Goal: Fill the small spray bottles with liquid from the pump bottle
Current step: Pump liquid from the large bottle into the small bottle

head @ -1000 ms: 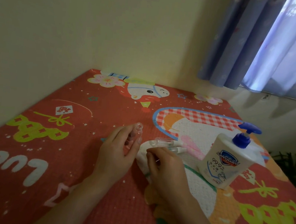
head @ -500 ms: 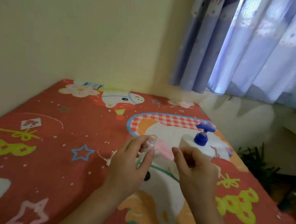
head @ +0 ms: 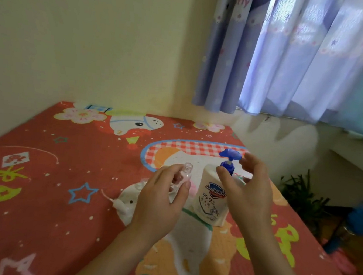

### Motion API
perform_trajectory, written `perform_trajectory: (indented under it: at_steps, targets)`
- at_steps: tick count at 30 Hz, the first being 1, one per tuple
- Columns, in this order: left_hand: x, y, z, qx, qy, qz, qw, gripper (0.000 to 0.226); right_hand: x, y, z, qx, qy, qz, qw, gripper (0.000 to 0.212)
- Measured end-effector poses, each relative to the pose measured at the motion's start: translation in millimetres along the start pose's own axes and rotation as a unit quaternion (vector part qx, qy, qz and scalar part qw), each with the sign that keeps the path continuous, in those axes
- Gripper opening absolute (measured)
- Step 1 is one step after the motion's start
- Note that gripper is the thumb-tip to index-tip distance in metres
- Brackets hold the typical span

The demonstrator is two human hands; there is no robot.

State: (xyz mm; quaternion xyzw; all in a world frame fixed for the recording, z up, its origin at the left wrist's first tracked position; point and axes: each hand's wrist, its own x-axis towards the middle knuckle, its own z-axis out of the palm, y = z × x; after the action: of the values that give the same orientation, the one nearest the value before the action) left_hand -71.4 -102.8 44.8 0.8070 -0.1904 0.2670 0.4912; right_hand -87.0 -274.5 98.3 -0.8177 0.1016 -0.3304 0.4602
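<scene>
A white pump bottle [head: 211,201] with a blue pump head [head: 229,157] stands upright on the red patterned mat [head: 51,169]. My left hand [head: 159,198] grips a small clear spray bottle [head: 185,172], its open mouth up, just left of the pump bottle. My right hand [head: 247,188] hovers beside the pump head with fingers spread and lightly curved, thumb near the pump's neck, holding nothing. A small white spray cap with a thin tube [head: 118,204] lies on the mat left of my left hand.
The mat covers a low surface set in a corner of cream walls [head: 96,40]. A purple curtain [head: 294,59] hangs at the back right. Past the mat's right edge a green plant [head: 299,193] and dark clutter sit on the floor.
My right hand has risen from in front of the pump bottle to beside its blue head and spread its fingers. The left hand keeps its hold on the small bottle. The camera has tilted up.
</scene>
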Motion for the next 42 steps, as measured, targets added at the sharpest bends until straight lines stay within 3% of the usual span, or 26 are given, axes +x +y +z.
perform_trajectory:
  at_steps: [4, 8, 18, 29, 33, 42]
  targets:
    - [0.7, 0.5, 2.2, 0.000, -0.006, -0.002, 1.000, 0.030, 7.4, 1.1, 6.7, -0.012, -0.070, 0.008, 0.997, 0.054]
    - [0.4, 0.9, 0.0, 0.000, -0.007, -0.005, 1.000, 0.029, 11.2, 3.5, 7.9, -0.017, -0.083, -0.007, 0.996, 0.044]
    - [-0.9, -2.0, -17.4, -0.016, 0.010, -0.026, 1.000, 0.029, -2.4, -8.2, 15.0, 0.019, -0.154, -0.031, 0.987, 0.051]
    - [-9.1, -7.6, -47.4, 0.001, 0.051, 0.011, 0.999, 0.028, -25.1, -32.0, 42.6, 0.063, -0.234, -0.093, 0.966, 0.044]
    - [-11.2, -13.6, -59.8, 0.016, 0.059, 0.010, 0.998, 0.038, -31.7, -40.5, 50.7, 0.075, -0.256, -0.102, 0.958, 0.045]
    - [-6.8, -16.5, -68.6, 0.000, 0.047, 0.044, 0.998, 0.035, -31.0, -46.9, 46.3, 0.096, -0.311, -0.097, 0.941, 0.045]
